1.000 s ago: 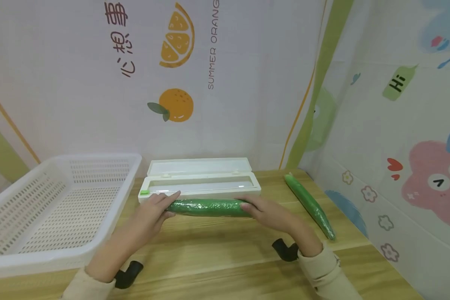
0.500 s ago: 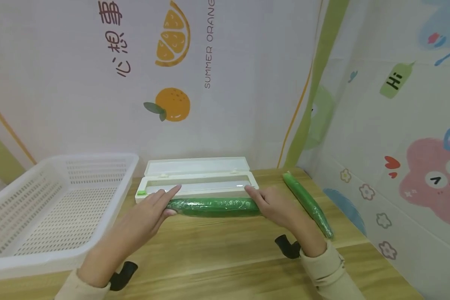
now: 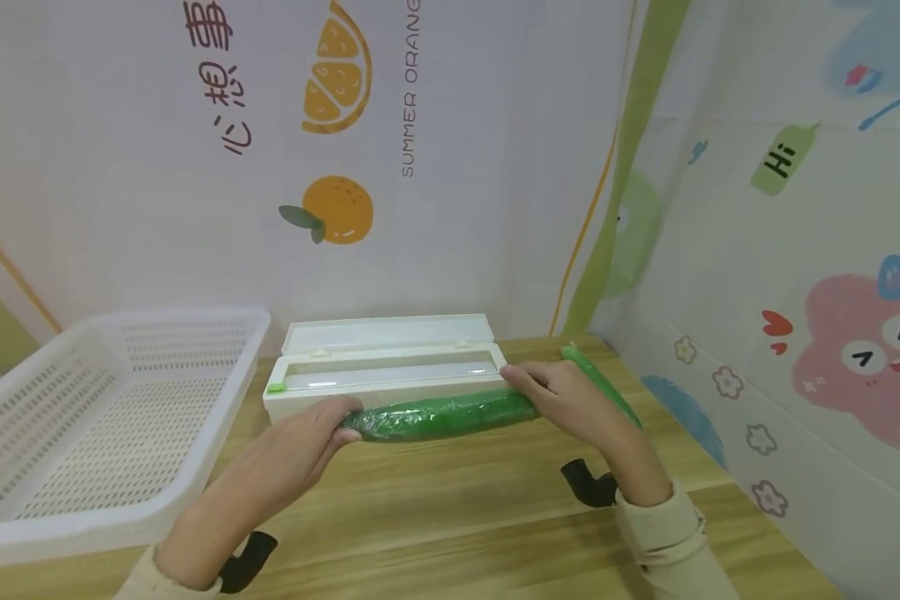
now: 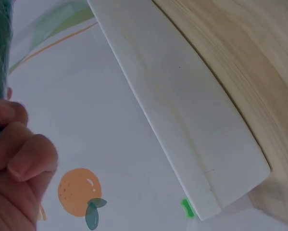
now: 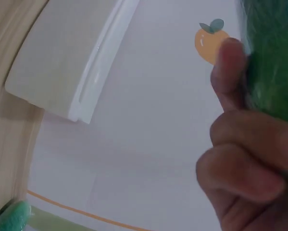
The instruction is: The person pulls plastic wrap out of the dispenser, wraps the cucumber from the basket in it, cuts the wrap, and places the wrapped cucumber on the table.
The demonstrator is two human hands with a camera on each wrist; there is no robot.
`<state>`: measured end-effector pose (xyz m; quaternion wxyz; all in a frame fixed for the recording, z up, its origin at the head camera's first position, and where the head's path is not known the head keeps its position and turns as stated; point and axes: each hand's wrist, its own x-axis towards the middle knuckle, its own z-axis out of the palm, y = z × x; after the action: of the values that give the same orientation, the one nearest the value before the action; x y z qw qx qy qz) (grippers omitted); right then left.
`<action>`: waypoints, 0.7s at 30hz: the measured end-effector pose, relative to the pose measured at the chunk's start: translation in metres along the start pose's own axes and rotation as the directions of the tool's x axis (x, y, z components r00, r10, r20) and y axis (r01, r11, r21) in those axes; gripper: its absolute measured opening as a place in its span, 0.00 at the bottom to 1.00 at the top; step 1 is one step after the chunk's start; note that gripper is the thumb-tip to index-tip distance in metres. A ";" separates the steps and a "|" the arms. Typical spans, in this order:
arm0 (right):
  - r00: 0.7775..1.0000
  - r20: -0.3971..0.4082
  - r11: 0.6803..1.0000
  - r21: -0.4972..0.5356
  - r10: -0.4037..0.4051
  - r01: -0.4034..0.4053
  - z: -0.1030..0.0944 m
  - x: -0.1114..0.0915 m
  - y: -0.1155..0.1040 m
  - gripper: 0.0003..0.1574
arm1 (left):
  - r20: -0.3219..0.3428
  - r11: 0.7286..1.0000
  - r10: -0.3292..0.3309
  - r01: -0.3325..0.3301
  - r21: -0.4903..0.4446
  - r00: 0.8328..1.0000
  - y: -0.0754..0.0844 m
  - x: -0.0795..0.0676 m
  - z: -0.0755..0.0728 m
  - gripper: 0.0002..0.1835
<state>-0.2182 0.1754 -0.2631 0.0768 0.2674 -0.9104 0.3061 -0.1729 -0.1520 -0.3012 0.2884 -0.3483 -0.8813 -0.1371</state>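
A long green cucumber (image 3: pixel 442 415) in clear plastic film is held level above the table, its right end slightly higher. My left hand (image 3: pixel 307 437) grips its left end, and my right hand (image 3: pixel 570 400) grips the right end. In the left wrist view, curled fingers (image 4: pixel 31 151) wrap the cucumber at the left edge. The right wrist view shows curled fingers (image 5: pixel 244 159) around the wrapped cucumber (image 5: pixel 273 57). Just behind it stands a white cling film dispenser (image 3: pixel 382 387) with its lid raised and a green slider (image 3: pixel 277 387) at its left end.
A second wrapped cucumber (image 3: pixel 603 383) lies on the wooden table (image 3: pixel 420 517) at right, partly hidden by my right hand. At left stands a white plastic basket (image 3: pixel 228 408). A printed curtain (image 3: pixel 435 250) hangs behind the table.
My right hand has shifted to the right and up, tilting the cucumber's right end higher. My left hand still holds the left end. The head view has turned slightly.
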 end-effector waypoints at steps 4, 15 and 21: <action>0.996 0.004 0.994 -0.051 -0.093 0.093 -0.005 -0.003 0.002 0.19 | 0.163 0.978 -0.177 0.192 -0.081 0.971 0.004 -0.001 -0.004 0.12; 0.971 0.185 0.988 0.014 -0.153 0.153 -0.005 -0.005 0.001 0.33 | 0.193 0.889 -0.297 0.344 -0.303 0.935 0.001 0.001 -0.013 0.08; 0.936 0.293 0.980 0.090 -0.195 0.176 0.002 -0.006 -0.009 0.28 | -0.035 0.915 -0.390 0.382 -0.132 0.920 -0.007 -0.005 -0.012 0.10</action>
<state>-0.2084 0.1708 -0.2615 -0.0425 0.3979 -0.8721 0.2816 -0.1703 -0.1648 -0.2951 0.2602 -0.1803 -0.9134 -0.2558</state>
